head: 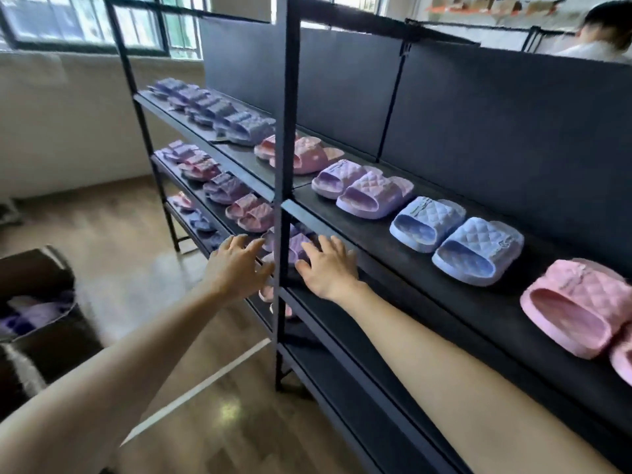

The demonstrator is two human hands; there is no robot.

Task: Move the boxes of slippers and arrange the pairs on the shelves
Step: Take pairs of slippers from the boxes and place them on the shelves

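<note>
Just ahead of both hands, a pair of lilac quilted foam slippers (296,243) lies on the dark second-level shelf board (318,313), partly hidden behind the black metal upright post (282,165). The left hand (236,268) reaches in on the outer side of that post, fingers straight and spread, holding nothing. The right hand (330,271) lies palm down on the inner side, fingers also straight and empty, its fingertips right at the nearer slipper. Whether they touch it cannot be told.

The pair sits between the two hands and slightly beyond them. Its long axis seems to run from the shelf's front edge towards the back, as with the other pairs, though the post hides too much to be sure. The right hand looks nearer and shares the pair's side of the post, so any straightening probably falls to it, while the left hand has to work round the upright.

Behind and below the left forearm stands a dark brown open box (58,340) with purple slippers inside.
</note>
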